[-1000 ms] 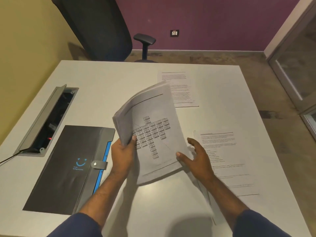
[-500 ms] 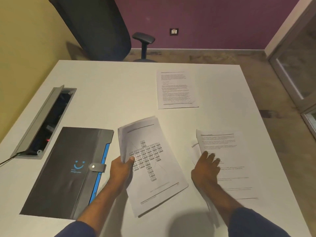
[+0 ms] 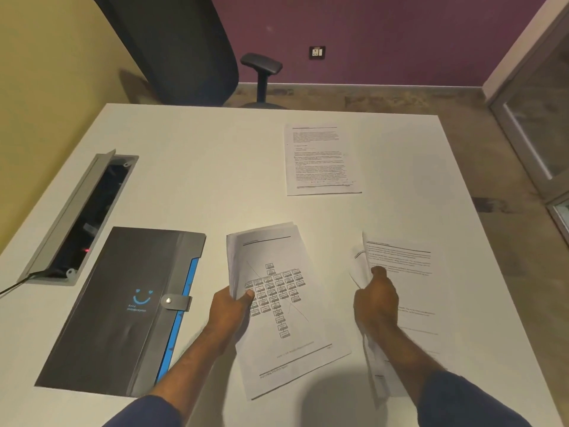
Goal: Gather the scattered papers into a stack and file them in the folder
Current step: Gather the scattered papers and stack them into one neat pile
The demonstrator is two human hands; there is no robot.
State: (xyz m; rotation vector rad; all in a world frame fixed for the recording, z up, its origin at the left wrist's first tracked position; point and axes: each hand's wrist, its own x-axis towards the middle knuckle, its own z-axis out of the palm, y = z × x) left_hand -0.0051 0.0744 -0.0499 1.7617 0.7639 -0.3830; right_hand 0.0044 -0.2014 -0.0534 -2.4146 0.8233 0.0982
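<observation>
Cable hatch (image 3: 80,217) open near the left edge of the table (image 3: 191,167); dark interior, one red light, contents otherwise unclear. Beside it, toward the near-left corner, the black folder (image 3: 120,309) lies flat, strap snapped closed. Left hand (image 3: 229,312) grasps the left edge of the paper stack (image 3: 283,306), thumb on the top diagram sheet. Right hand (image 3: 377,298) pinches the lifted left edge of the printed sheets (image 3: 403,291) near the right edge. One page (image 3: 320,160) lies toward the far edge.

Left hand (image 3: 229,312) holds the stack (image 3: 286,306) on the bench (image 3: 191,180); right hand (image 3: 375,302) lifts loose sheets (image 3: 409,272); folder (image 3: 123,309) lies shut.
</observation>
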